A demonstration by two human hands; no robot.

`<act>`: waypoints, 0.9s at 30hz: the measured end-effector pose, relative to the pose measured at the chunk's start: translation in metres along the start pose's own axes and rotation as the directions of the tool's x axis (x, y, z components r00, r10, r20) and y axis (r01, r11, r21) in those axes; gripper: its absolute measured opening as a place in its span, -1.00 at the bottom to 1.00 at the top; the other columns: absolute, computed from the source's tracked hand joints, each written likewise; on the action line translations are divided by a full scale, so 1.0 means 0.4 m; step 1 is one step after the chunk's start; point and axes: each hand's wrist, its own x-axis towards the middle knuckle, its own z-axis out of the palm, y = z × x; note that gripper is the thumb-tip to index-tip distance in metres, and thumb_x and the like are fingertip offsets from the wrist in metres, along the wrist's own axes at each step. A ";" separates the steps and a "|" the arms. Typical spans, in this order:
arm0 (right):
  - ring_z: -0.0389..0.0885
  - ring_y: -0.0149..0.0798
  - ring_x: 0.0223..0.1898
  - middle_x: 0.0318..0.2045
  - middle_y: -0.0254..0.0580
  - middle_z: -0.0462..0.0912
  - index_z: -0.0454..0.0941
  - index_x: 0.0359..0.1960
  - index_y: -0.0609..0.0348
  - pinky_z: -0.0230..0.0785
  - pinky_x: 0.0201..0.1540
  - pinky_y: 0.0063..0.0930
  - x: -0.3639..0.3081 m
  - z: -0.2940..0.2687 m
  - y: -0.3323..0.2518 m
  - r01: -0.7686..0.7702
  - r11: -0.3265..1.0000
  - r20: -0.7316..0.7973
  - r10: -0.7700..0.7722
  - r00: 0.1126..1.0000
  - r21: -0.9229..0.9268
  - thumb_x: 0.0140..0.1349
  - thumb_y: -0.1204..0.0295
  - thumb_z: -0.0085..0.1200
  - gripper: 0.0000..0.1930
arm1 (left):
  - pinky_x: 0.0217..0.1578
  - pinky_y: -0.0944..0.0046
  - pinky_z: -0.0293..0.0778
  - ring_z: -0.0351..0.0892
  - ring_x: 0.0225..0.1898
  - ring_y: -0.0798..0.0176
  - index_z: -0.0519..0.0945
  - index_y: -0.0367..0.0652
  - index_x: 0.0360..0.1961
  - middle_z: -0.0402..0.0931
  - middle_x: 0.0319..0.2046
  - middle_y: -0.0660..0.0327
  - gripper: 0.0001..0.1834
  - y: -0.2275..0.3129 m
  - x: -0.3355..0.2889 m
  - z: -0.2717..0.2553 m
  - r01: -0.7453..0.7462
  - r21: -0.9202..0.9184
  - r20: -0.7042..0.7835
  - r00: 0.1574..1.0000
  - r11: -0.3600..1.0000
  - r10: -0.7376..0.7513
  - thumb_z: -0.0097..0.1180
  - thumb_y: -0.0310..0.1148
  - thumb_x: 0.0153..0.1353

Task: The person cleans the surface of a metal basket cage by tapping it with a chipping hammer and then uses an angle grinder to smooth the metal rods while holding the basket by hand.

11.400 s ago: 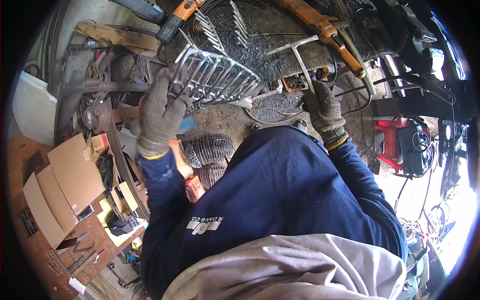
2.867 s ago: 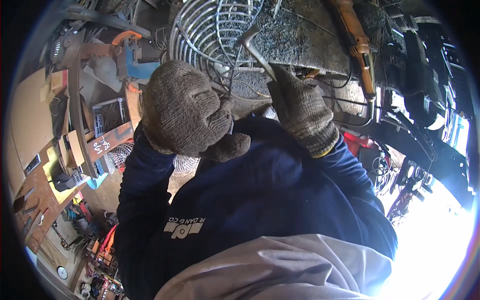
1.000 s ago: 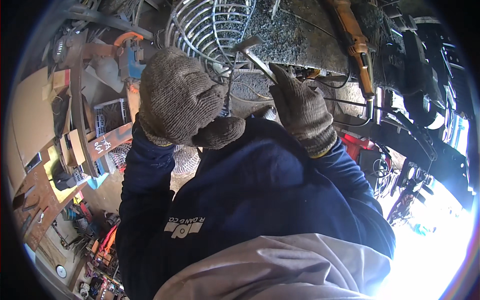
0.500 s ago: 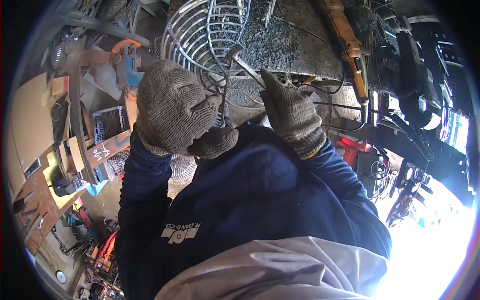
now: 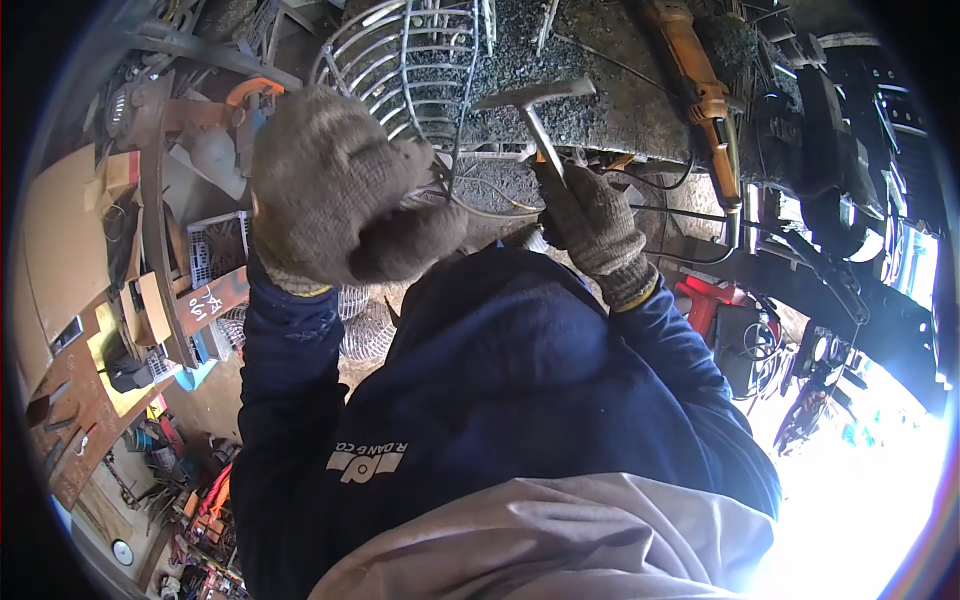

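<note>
A round metal wire grille (image 5: 408,62) of curved ribs lies at the near edge of the dark bench. My left hand (image 5: 345,190), in a thick grey-brown knit glove, is closed at the grille's near edge; the bulk of the glove hides the exact grip. My right hand (image 5: 595,225), gloved likewise, is wrapped round the handle of a chipping hammer (image 5: 543,135). The hammer's long narrow head is raised over the bench edge, to the right of the grille and apart from it.
Dark grit covers the bench top (image 5: 610,95). An orange power tool (image 5: 700,95) lies on its right side, with a cable hanging below. To the left stands a rusty rack (image 5: 215,298) with crates and cardboard. A red tool (image 5: 705,300) sits low on the right.
The hammer has moved right, away from the grille's edge, and its head has turned more sideways. My left hand and the grille have shifted slightly left.
</note>
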 end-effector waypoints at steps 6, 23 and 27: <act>0.67 -0.22 -0.39 -0.37 -0.12 0.62 0.54 0.18 0.22 0.50 -0.37 -0.31 -0.016 0.008 -0.002 0.377 0.817 -0.036 -0.435 0.900 -0.436 0.51 0.32 0.03 -0.67 | -0.21 -0.01 0.47 0.57 -0.27 0.01 0.67 -0.11 -0.27 0.57 -0.27 0.13 -0.66 -0.059 -0.056 0.006 0.212 -0.197 -0.031 0.975 0.957 -0.222 0.41 -0.17 -0.04; 0.75 0.12 -0.21 -0.24 0.11 0.71 0.52 0.21 0.20 0.59 -0.20 -0.10 0.022 0.026 -0.033 0.303 0.716 0.042 -0.358 0.933 -0.629 0.46 0.27 0.06 -0.61 | 0.28 -0.18 0.45 0.56 0.20 -0.11 0.42 -0.20 0.31 0.53 0.21 -0.04 -0.51 -0.091 -0.111 -0.019 0.269 -0.528 0.150 0.963 0.806 -0.223 0.03 -0.15 0.49; 0.76 0.11 -0.21 -0.22 0.09 0.72 0.50 0.24 0.16 0.59 -0.22 -0.10 0.002 0.033 -0.057 0.384 0.727 -0.036 -0.489 0.872 -0.569 0.46 0.28 0.07 -0.60 | 0.35 -0.13 0.44 0.61 0.19 -0.03 0.39 -0.25 0.34 0.55 0.21 -0.01 -0.49 -0.076 -0.190 0.024 0.198 -0.918 0.357 0.792 -0.345 -0.495 0.03 -0.17 0.51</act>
